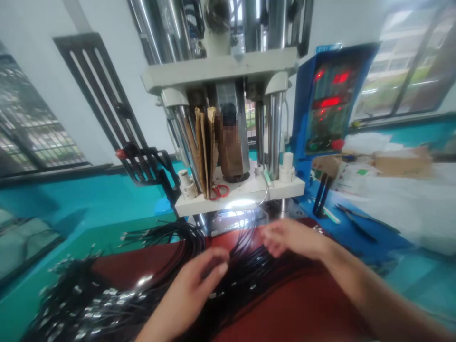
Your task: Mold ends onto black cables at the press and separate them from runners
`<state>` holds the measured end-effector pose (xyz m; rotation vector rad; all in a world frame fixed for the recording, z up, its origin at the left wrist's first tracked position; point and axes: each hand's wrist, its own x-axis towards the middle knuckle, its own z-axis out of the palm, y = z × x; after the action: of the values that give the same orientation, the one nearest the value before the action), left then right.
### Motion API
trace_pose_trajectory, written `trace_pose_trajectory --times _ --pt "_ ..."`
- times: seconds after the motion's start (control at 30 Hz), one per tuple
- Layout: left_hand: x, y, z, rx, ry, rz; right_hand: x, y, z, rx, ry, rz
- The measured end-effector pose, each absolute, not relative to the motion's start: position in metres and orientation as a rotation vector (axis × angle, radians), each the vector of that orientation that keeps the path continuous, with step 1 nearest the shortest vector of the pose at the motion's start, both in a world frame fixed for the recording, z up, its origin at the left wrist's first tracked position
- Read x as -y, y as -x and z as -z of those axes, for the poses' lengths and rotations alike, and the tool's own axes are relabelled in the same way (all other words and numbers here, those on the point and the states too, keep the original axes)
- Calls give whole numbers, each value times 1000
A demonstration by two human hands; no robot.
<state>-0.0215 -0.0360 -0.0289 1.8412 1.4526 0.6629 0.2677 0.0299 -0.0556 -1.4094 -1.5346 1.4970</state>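
Note:
My left hand (194,280) is over the bundle of thin black cables (245,275), its thumb and fingers curved with a gap between them and nothing seen in it. Farther right, my right hand (285,237) has its fingers curled together just in front of the press's lit work area (237,223). Whatever those fingers hold, if anything, is blurred. Several thin cables (244,237) rise between my hands to the press (221,71). More black cables with shiny metal ends (103,299) lie heaped at the left on the dark red table top (295,304).
Red-handled scissors (220,191) and upright cardboard pieces (205,147) are on the press's white plate (242,192). At the right stand a blue control box (329,99) with red displays and a blue surface with dark tweezers-like tools (359,223). White bags (409,199) lie beyond.

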Motion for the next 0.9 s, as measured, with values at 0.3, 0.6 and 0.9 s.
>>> trace_pose_trajectory --times 0.3,0.6,0.9 --pt "-5 -33 52 -1488 -2085 -754 -75 -203 75 1043 1035 -1847" --pt "55 -39 83 -1172 -2616 -544 -58 -190 65 1051 393 -2002" --pt "-6 26 29 -1292 -2190 107 -57 -256 49 2572 1120 -854"
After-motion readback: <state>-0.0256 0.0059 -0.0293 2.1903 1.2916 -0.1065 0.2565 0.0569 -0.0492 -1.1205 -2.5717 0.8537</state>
